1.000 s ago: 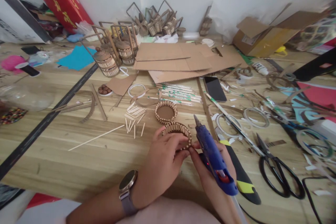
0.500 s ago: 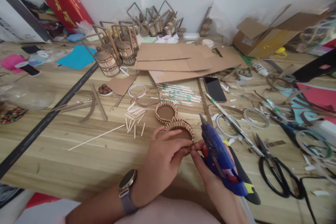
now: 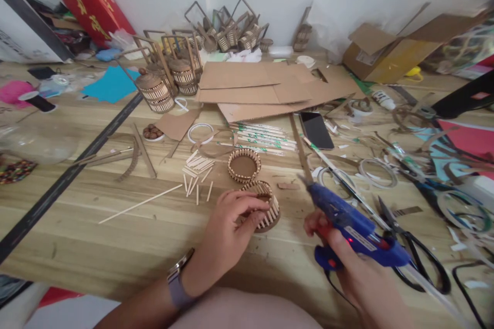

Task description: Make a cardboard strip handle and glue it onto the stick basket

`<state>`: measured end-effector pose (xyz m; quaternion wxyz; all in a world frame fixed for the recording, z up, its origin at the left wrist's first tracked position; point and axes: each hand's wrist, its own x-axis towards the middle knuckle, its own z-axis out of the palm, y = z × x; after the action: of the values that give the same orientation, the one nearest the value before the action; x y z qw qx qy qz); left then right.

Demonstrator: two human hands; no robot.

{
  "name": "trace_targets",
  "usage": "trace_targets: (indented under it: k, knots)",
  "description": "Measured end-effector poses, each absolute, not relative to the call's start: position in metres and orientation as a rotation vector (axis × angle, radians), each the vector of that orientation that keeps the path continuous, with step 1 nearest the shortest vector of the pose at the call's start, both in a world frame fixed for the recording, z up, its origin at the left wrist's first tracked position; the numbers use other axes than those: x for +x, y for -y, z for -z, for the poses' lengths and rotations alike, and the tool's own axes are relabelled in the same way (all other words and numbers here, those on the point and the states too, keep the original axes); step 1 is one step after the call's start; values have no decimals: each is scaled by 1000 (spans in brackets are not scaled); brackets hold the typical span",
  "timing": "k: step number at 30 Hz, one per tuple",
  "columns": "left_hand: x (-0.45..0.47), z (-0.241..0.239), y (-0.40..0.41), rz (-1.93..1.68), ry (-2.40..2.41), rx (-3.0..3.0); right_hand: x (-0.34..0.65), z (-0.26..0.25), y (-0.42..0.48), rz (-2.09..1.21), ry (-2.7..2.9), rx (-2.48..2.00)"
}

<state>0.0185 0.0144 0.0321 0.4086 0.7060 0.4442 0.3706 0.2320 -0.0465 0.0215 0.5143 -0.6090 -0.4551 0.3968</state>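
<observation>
My left hand [image 3: 231,226], with a watch on its wrist, is closed on the near side of a small round slatted basket [image 3: 273,212]. Its thumb and fingers overlap the rim and hide part of the inside. My right hand [image 3: 347,257] grips a blue hot glue gun [image 3: 357,213] by its handle, a finger at the red trigger. The gun's nozzle points up and left, apart from the basket. Just behind stands a second round slatted basket [image 3: 244,165]. Short wooden sticks [image 3: 198,162] lie to the left.
Black scissors [image 3: 415,247] lie beside the glue gun. Cardboard sheets [image 3: 254,82], a phone [image 3: 316,130] and wrapped sticks [image 3: 266,138] are farther back. Finished lidded baskets [image 3: 156,92] stand at the back left. A long thin stick [image 3: 141,204] lies at left.
My right hand has moved away from the basket to the right, now holding the glue gun by its handle. My left hand stays at the basket, whose slatted outer side now shows.
</observation>
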Motion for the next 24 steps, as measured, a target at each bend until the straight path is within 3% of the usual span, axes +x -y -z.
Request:
trace_targets:
  k: [10, 24]
  knots:
    - [15, -31, -14, -911, -1107, 1708, 226, -44, 58, -1284, 994, -1566]
    - [15, -31, -12, -918, -1110, 1705, 226, -42, 57, -1315, 1008, -1635]
